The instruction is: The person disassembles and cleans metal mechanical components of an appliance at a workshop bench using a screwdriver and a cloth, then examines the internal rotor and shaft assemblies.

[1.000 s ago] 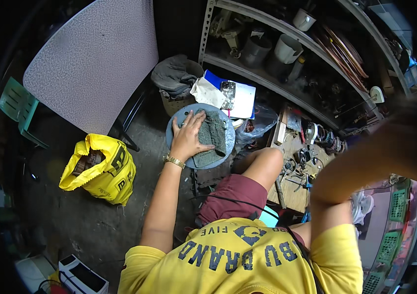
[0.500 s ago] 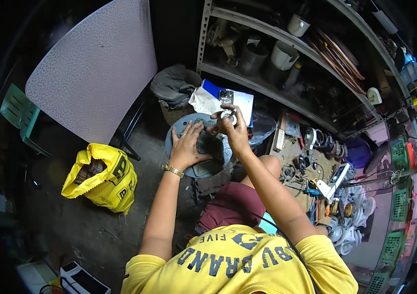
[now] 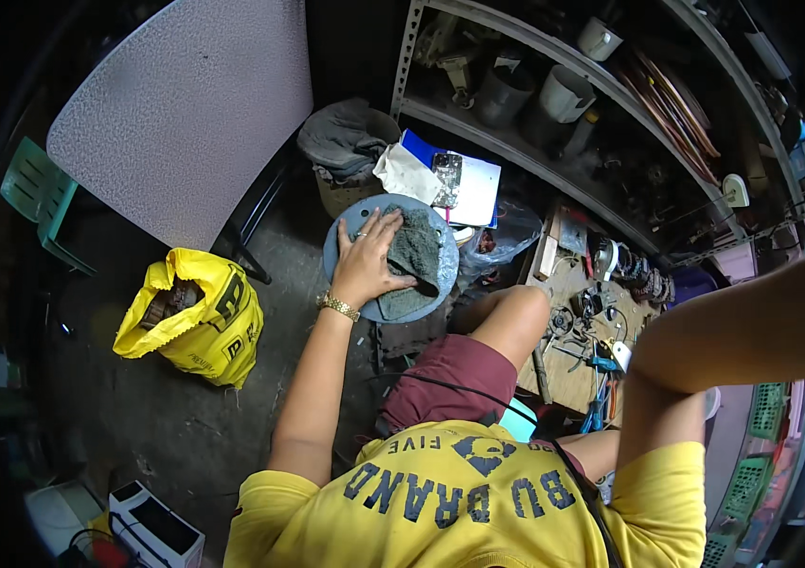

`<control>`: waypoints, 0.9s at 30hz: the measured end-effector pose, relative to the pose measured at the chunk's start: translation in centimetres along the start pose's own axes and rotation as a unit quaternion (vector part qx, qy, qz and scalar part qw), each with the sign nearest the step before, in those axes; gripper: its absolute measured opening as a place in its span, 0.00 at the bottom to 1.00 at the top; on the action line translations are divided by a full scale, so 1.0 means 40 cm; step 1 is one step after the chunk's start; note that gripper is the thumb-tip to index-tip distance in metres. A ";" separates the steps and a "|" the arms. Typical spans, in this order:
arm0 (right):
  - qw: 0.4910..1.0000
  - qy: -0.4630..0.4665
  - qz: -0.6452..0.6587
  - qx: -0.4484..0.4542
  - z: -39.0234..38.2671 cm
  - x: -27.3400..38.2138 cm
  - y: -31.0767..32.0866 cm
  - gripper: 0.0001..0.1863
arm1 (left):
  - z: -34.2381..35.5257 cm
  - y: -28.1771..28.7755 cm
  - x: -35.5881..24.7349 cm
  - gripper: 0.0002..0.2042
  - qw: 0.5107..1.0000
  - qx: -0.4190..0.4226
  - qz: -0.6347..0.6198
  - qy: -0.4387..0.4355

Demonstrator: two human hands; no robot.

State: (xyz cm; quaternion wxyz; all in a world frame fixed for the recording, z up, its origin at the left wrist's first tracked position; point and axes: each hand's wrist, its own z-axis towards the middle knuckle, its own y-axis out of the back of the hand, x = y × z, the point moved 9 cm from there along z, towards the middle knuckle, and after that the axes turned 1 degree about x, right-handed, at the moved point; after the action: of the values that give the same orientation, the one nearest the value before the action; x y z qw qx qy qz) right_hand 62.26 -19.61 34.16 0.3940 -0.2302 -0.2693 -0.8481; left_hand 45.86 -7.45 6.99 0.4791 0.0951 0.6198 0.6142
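My left hand (image 3: 371, 254) rests with fingers spread on a grey-green cloth (image 3: 407, 303), which lies on a round blue-grey plate (image 3: 344, 229) pierced with holes. My right forearm (image 3: 743, 331) is raised toward the right rim of the view, and the hand itself is out of sight. Just behind the plate are a white rag (image 3: 398, 170), a phone (image 3: 447, 180), a blue folder (image 3: 419, 147) with white paper (image 3: 478, 189), and a bucket (image 3: 346, 194) topped by grey cloth (image 3: 341, 137).
A wooden board (image 3: 563, 369) with tools and parts lies right of my knee. Metal shelving (image 3: 478, 133) stands behind. At left are a yellow bag (image 3: 213, 341), a speckled panel (image 3: 175, 114) and a green chair (image 3: 33, 180). Green baskets (image 3: 753, 478) line the right side.
Half a second ago my right hand was over the plate holding a small white round object; it has since swung up and right, out of view. My left hand stays on the cloth.
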 end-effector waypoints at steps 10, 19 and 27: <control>0.949 -0.254 0.156 0.098 -0.294 -0.370 -0.319 0.28 | -0.023 0.002 0.014 0.43 0.999 0.010 -0.040 -0.028; 0.903 -0.309 0.298 0.019 -0.250 -0.415 -0.234 0.19 | 0.022 -0.007 -0.037 0.37 0.999 -0.024 0.019 -0.029; 0.996 0.044 0.075 -0.027 0.084 0.046 0.079 0.19 | -0.018 0.006 0.025 0.39 0.999 -0.044 -0.015 0.000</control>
State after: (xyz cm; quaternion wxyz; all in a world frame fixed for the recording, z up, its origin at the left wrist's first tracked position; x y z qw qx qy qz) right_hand 64.30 -20.19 38.65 0.4619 -0.2228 -0.2105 -0.8323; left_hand 44.72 -7.17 6.56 0.4920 0.0646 0.5938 0.6334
